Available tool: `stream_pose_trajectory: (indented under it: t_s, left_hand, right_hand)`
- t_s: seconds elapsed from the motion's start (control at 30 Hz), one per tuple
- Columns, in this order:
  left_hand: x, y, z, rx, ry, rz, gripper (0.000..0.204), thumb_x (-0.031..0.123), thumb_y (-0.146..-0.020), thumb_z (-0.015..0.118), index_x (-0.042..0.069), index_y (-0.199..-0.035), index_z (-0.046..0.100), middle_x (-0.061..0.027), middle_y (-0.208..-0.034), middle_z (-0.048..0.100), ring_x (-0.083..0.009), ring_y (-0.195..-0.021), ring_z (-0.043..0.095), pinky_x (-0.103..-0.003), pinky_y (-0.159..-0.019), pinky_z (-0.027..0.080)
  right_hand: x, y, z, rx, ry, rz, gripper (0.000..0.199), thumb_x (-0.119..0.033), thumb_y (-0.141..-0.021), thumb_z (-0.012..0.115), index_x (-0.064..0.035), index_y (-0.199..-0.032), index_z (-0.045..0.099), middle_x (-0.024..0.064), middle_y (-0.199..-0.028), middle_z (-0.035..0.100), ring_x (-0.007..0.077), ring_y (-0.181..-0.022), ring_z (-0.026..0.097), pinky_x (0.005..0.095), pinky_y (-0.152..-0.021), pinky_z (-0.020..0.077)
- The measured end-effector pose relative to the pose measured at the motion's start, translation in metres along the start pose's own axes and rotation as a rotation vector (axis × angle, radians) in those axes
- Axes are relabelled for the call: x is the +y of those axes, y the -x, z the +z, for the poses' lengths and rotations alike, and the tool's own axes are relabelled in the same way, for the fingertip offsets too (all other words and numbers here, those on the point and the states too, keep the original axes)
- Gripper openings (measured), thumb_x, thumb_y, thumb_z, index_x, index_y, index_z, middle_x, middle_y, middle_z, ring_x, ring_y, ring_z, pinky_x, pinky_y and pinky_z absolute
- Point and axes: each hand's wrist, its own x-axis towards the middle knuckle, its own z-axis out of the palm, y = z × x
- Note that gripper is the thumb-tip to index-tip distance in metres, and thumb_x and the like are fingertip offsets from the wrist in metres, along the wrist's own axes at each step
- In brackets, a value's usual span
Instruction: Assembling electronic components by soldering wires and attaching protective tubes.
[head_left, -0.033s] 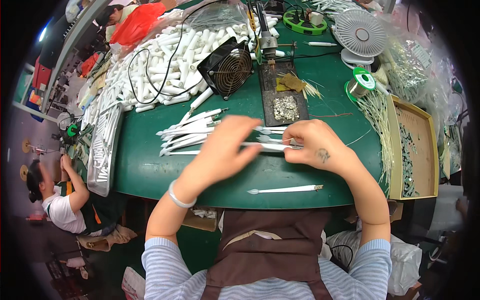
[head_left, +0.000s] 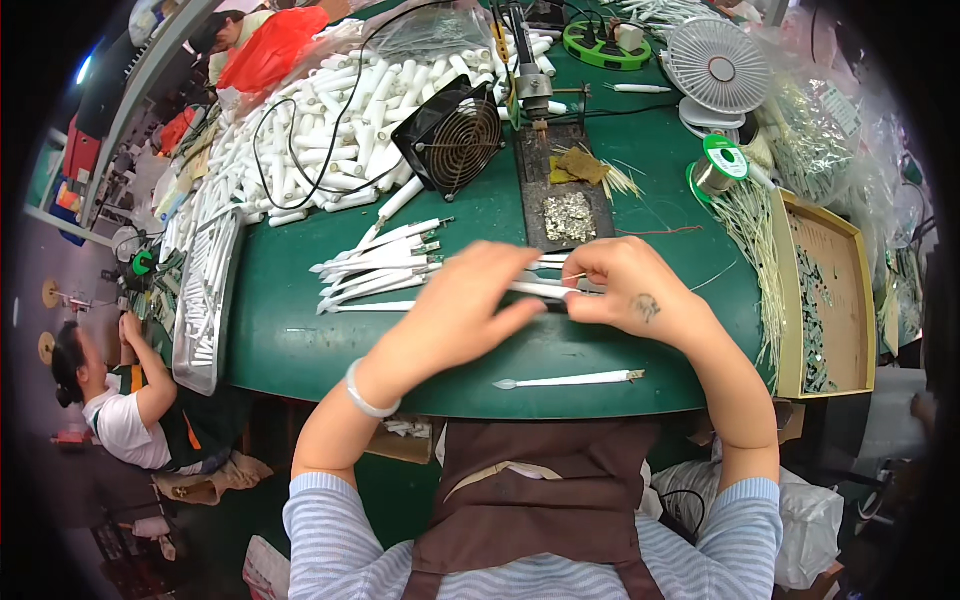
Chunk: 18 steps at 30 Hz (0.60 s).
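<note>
Middle of the dark green bench (head_left: 300,350), just in front of the black metal plate (head_left: 534,225) with its silvery scrap heap (head_left: 570,217): one slim white plastic-looking stick (head_left: 540,289), lying roughly crosswise between the hands.

Right hand (head_left: 635,290): grip closed, thumb and fingers pinching the stick's right part. Left hand (head_left: 470,300): motion-blurred, palm down over the left part, thumb and fingers spread to either side of it. Can't make out whether that grip has contact or load. More white sticks show just behind, partly hidden by the hands.

Left of the hands: loose row of white sticks with pale pointed tips (head_left: 375,265), tips mostly facing left. Near edge: a lone white stick with a bare right end (head_left: 570,380), well apart from both hands. Green-and-silver wire spool (head_left: 718,170) stands off to the right.

My read: step in hand is handling or aligning this one piece; fine detail at the fingertips is too small to confirm. Next move calls for a steady right pinch, with the left hand keeping off neighbouring sticks.
</note>
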Motion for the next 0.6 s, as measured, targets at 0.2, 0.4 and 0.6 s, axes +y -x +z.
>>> stream_pose_trajectory:
  t_s: [0.2,0.4,0.6]
  left_hand:
    - [0.005,-0.024,0.001,-0.128,0.259,-0.184,0.019,0.012,-0.094,0.062,0.0,-0.108,0.063,-0.0094,-0.085,0.068,-0.0218,-0.073,0.064,-0.031,-0.067,0.051]
    - [-0.006,-0.03,0.003,-0.265,0.655,-0.471,0.02,0.017,-0.099,0.056,0.0,-0.11,0.062,-0.0018,-0.083,0.067,-0.0051,-0.065,0.055,-0.02,-0.056,0.043]
    - [-0.013,-0.041,0.013,-0.227,0.945,-0.576,0.016,0.018,-0.099,0.057,0.004,-0.108,0.058,-0.0036,-0.083,0.065,-0.0041,-0.061,0.055,-0.018,-0.046,0.037]
  right_hand:
    - [-0.007,-0.004,-0.028,0.078,-0.334,0.228,0.015,-0.012,-0.086,0.07,-0.0005,-0.096,0.069,-0.01,-0.061,0.036,0.0009,-0.057,0.031,0.0219,-0.051,0.0247]
    - [0.008,-0.006,-0.026,0.145,-0.354,0.221,0.012,-0.011,-0.087,0.069,0.001,-0.092,0.068,-0.0102,-0.061,0.039,0.0005,-0.056,0.031,0.0218,-0.051,0.0255]
    - [0.008,-0.009,-0.016,0.164,-0.335,0.216,0.009,-0.007,-0.086,0.068,0.0003,-0.091,0.068,-0.0088,-0.06,0.039,0.0011,-0.056,0.031,0.0222,-0.051,0.0258]
